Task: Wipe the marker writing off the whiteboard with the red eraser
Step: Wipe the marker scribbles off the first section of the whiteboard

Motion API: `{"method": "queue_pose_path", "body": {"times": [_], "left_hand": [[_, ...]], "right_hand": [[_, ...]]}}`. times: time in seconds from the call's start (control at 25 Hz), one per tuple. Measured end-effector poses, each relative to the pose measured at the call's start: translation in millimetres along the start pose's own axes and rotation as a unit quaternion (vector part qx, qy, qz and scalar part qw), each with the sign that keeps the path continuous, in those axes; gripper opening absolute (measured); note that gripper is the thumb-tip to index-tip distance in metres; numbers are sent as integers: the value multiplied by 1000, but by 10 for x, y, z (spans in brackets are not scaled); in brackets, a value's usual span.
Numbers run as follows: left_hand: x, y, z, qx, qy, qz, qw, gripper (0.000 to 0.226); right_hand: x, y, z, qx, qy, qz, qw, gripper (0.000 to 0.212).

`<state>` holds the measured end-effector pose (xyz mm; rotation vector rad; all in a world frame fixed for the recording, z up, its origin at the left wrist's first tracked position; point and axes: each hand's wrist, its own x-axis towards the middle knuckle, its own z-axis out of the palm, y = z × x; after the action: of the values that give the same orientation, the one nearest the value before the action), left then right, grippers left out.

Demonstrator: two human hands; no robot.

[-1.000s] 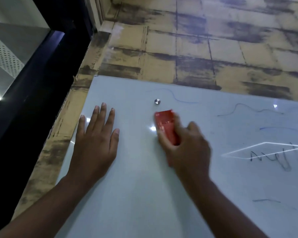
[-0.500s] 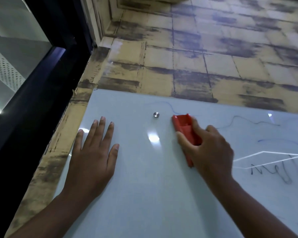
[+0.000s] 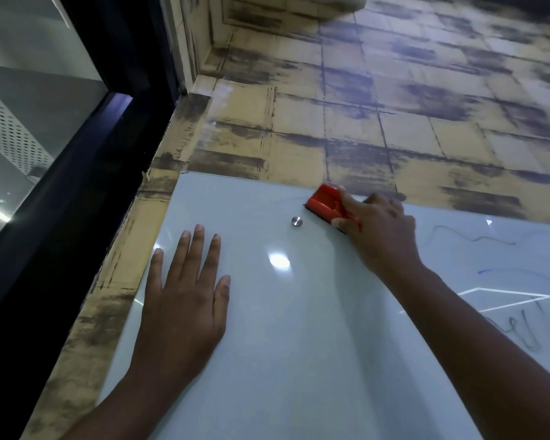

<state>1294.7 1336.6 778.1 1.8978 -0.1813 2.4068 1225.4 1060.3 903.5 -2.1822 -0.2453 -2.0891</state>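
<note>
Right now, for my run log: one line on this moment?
left hand flat on whiteboard | right hand grips red eraser at top edge | writing remains

Eraser [image 3: 327,203] on the whiteboard [image 3: 299,344] top edge, right of the flat left hand [image 3: 185,309].

Red eraser [image 3: 327,203], pale whiteboard [image 3: 299,344]

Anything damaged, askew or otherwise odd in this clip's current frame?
Nothing stands out. The right hand grips the red eraser at the whiteboard's top edge; the left hand rests flat on it. Marker writing remains at right.
</note>
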Motion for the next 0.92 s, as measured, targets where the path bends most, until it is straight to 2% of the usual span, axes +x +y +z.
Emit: {"method": "queue_pose_path", "body": {"times": [0.08, 0.2, 0.36, 0.56, 0.76, 0.84, 0.92], "left_hand": [[5, -1, -4, 2, -6, 0, 1000, 65], [1, -2, -13, 1, -9, -1, 1000, 65], [3, -15, -38, -8, -12, -2, 1000, 64], [-2, -31, -59, -26, -8, -4, 1000, 65], [-4, -17, -60, -27, -6, -4, 1000, 65], [-8, -3, -69, -24, -5, -7, 1000, 65], [-2, 50, -112, -28, 4, -16, 999, 65]], "right_hand": [[210, -234, 34, -5, 10, -67, 998, 57], [405, -585, 107, -13, -17, -180, 983, 57], [457, -770, 206, -11, 4, -228, 974, 55], [336, -270, 235, 40, 58, -143, 987, 54], [-68, 504, 142, 4, 78, -10, 997, 53], [-378, 487, 186, -22, 103, 4, 994, 51], [-683, 322, 271, -26, 119, -28, 992, 51]]}}
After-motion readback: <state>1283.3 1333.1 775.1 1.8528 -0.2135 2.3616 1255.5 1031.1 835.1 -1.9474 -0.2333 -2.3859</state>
